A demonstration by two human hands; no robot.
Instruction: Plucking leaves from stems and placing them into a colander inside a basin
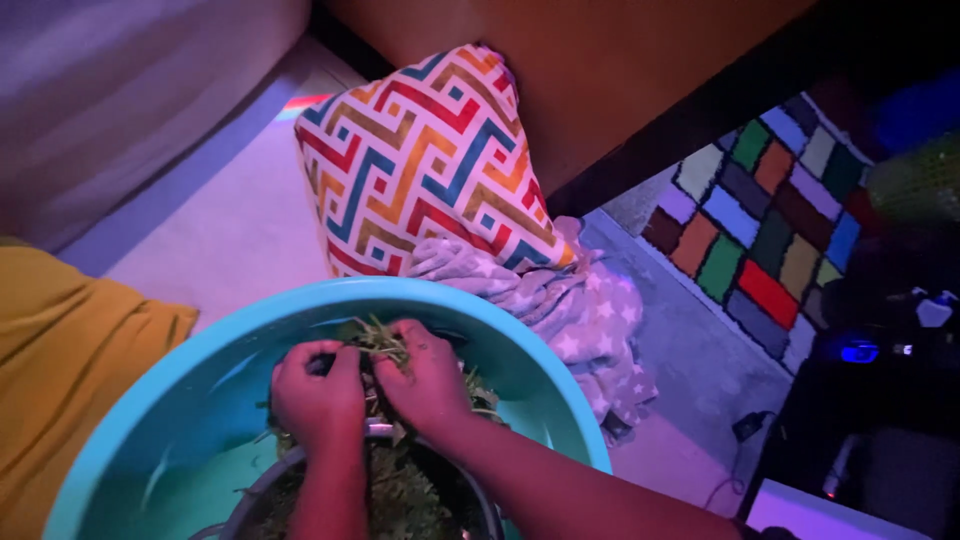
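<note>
Both my hands work over a large turquoise basin (180, 370) in my lap. My left hand (315, 395) and my right hand (425, 378) are closed together on a bunch of green leafy stems (378, 340), gripping it from either side. Beneath them a dark metal bowl (260, 490) sits inside the basin, filled with more chopped or plucked greens (400, 495). Part of the bunch is hidden by my fingers.
A cushion (425, 165) with a zigzag pattern in red, orange and blue leans against a wooden board behind the basin. A grey star-print cloth (580, 310) lies beside it. Yellow fabric (60, 360) is at the left, a multicoloured tiled rug (760, 220) at the right.
</note>
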